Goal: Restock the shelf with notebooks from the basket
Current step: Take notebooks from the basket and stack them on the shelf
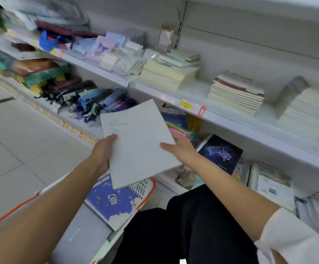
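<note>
Basket (140,187) half hidden; price label (186,105) unreadable.

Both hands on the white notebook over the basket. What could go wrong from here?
1. The left hand and right hand hold the white notebook only at its side edges; it could slip toward the basket.
2. The cream stack on the shelf looks uneven on top; a notebook set there might slide off.

Bright, even white light all over, washing the upper shelf (231,119) pale. Hardly any hard shadows, only a dimmer band beneath its ledge. Everything's soft with motion blur, worst in the top left corner and along the right edge. Wide-angle bend slants the shelf lines; floor (12,149) tiles dull, no glare.
</note>
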`<action>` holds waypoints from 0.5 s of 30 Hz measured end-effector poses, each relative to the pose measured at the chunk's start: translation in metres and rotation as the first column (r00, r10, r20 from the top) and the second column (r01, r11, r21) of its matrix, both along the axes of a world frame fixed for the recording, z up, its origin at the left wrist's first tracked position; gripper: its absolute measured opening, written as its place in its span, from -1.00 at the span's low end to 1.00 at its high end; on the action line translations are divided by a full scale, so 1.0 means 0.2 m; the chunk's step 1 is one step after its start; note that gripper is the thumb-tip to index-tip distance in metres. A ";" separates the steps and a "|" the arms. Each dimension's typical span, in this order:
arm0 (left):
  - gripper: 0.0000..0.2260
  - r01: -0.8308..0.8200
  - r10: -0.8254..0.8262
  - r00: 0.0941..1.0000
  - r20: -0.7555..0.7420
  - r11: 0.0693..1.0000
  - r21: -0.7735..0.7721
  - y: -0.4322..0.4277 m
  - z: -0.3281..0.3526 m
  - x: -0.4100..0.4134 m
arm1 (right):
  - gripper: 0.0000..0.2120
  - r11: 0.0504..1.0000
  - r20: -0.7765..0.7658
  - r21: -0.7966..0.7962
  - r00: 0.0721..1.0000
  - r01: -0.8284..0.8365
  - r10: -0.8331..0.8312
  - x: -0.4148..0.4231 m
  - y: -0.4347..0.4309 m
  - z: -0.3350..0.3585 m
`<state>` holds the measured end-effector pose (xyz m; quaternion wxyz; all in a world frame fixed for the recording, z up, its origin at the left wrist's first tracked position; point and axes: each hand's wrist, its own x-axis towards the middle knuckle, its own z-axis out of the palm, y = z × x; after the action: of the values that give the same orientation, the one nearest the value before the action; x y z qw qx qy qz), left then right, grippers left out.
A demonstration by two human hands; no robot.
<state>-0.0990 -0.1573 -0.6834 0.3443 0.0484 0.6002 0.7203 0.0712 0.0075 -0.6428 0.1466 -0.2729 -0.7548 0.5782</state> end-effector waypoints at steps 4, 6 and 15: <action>-0.75 0.192 -0.174 0.945 -0.277 0.981 0.039 0.32 0.27 0.13 | -0.70 0.978 -0.171 -0.013 0.963 0.209 -0.208 0.23 0.21 0.22; -0.79 0.254 -0.240 0.881 -0.408 0.967 -0.020 0.47 0.35 0.22 | -0.73 0.946 -0.259 -0.038 0.911 0.322 -0.321 0.33 0.31 0.29; -0.69 0.431 -0.361 0.696 -0.621 0.901 -0.040 1.07 0.75 0.46 | -0.74 0.721 -0.404 -0.135 0.627 0.680 -0.666 0.53 0.86 0.56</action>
<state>-0.0063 0.0565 -0.5329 0.2739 0.4265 0.6142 0.6048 0.1773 0.1795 -0.5317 0.5165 -0.3996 -0.5557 0.5144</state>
